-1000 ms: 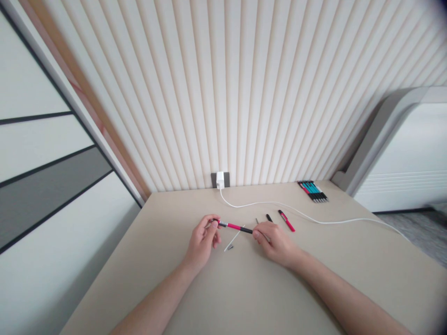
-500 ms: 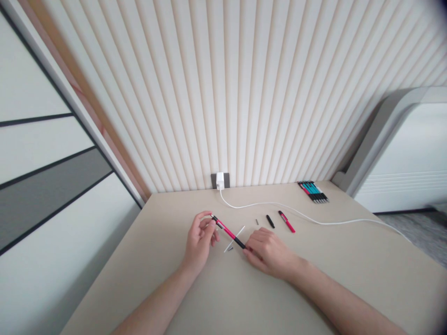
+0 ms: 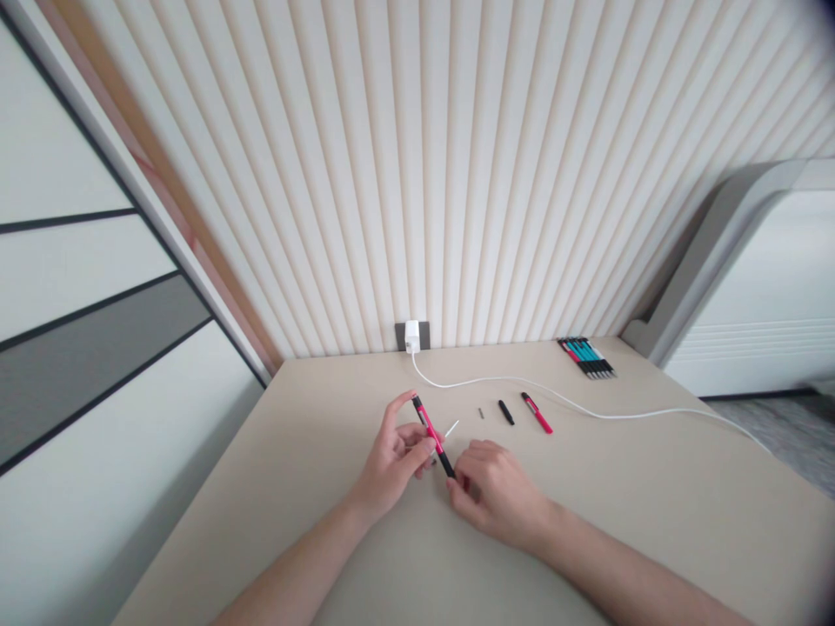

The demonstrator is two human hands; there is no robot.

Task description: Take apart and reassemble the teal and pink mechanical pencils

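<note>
While the left hand [image 3: 393,454] clamps the pen [image 3: 428,424] mid-barrel, index fingertip [image 3: 408,396] at its upper end, the right hand [image 3: 492,487] keeps its grip closed on the black lower end. The pen slants over the counter [image 3: 326,400], left of a black piece [image 3: 506,413] and red barrel [image 3: 537,414].

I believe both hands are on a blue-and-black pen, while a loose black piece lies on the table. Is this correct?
Not quite: in the head view, the pen at the left hand and right hand is red and black, not blue. The rest is right.
</note>
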